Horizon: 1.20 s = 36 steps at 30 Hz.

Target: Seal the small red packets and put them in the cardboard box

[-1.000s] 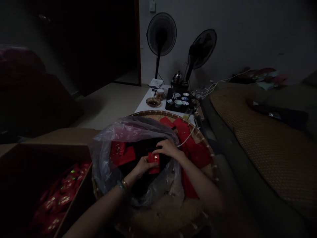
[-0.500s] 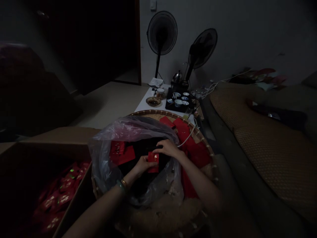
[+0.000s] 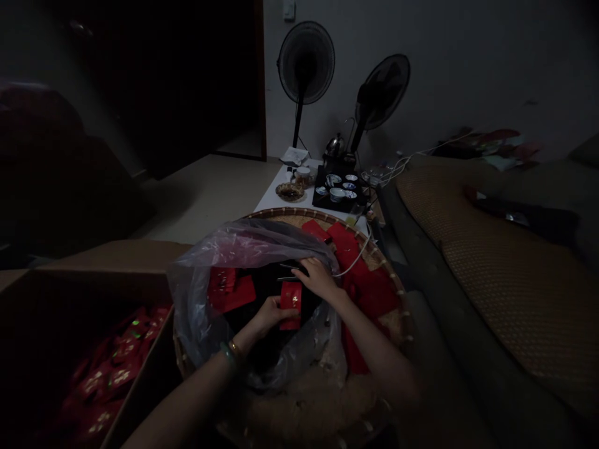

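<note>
My left hand (image 3: 271,315) grips a small red packet (image 3: 291,299) with gold print, thumb on its front, held upright over the opening of a clear plastic bag (image 3: 201,312). Just above the packet, my right hand (image 3: 317,277) is closed on tweezers (image 3: 287,279), whose two thin prongs point left and stand apart. Dark contents (image 3: 266,349) fill the bag; what they are is too dim to tell. Inside the bag on the left lie more red packets (image 3: 238,294). The bag rests in a round woven bamboo tray (image 3: 281,405), with flat red packets (image 3: 344,243) along its right side.
At lower left stands a cardboard box (image 3: 116,259) with many filled red packets (image 3: 121,374). Beyond the tray, a white table (image 3: 274,193) carries a black tea tray (image 3: 322,201) with small cups. Two fans (image 3: 306,62) stand behind. A woven-mat seat (image 3: 486,262) runs along the right.
My right hand has lifted slightly away from the packet's top, and the tweezers' prongs now show apart. The packet in my left hand is more fully exposed.
</note>
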Each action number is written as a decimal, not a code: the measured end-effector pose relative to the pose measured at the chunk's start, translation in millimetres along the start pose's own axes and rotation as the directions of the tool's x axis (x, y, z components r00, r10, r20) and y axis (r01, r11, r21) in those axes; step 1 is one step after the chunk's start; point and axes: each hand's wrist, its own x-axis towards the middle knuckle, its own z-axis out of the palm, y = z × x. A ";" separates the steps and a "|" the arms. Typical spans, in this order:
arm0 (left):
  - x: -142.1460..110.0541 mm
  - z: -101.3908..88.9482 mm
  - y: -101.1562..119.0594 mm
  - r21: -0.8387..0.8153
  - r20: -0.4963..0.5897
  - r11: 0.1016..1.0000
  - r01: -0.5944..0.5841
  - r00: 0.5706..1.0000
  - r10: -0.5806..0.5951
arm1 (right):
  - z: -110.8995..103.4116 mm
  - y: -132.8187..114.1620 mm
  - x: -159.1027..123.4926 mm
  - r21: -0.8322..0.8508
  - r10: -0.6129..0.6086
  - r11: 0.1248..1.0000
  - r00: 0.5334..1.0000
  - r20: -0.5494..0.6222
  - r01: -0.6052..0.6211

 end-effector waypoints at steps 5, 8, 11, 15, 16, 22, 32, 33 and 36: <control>-1.9 2.8 0.6 0.058 0.022 0.998 -0.015 1.000 0.014 | 7.9 -17.2 -9.2 0.224 -0.073 0.973 0.996 0.046 0.060; -5.5 4.4 4.0 0.077 0.050 0.997 -0.020 0.999 0.016 | 12.8 -19.1 -10.8 0.352 -0.026 0.936 1.000 0.016 0.019; -8.6 3.7 8.5 0.077 0.068 0.997 -0.022 0.998 0.016 | 11.8 -13.5 -13.8 0.469 0.046 0.882 0.999 -0.002 -0.039; -11.6 3.9 13.4 0.049 0.069 0.999 -0.020 0.997 0.017 | 3.6 -0.9 -25.1 0.561 0.200 0.802 0.977 0.073 -0.206; -12.4 5.0 14.7 0.050 0.069 0.999 -0.016 0.998 0.012 | 1.4 1.2 -28.7 0.567 0.222 0.789 0.970 0.096 -0.236; -17.2 13.0 28.8 -0.031 -0.055 0.983 -0.183 0.982 0.181 | -5.0 -8.3 -42.4 0.576 0.252 0.765 0.957 0.143 -0.287; -48.1 7.8 41.0 -0.123 -0.099 0.971 -0.205 0.976 0.193 | 2.5 -34.9 -58.1 0.733 0.295 0.586 0.934 0.204 -0.345; -51.5 7.6 41.2 -0.134 -0.090 0.970 -0.205 0.977 0.194 | 1.8 -37.4 -59.1 0.742 0.289 0.580 0.936 0.199 -0.337; -58.0 5.5 39.4 -0.165 -0.087 0.965 -0.204 0.978 0.192 | 2.3 -44.3 -61.7 0.775 0.276 0.532 0.935 0.222 -0.341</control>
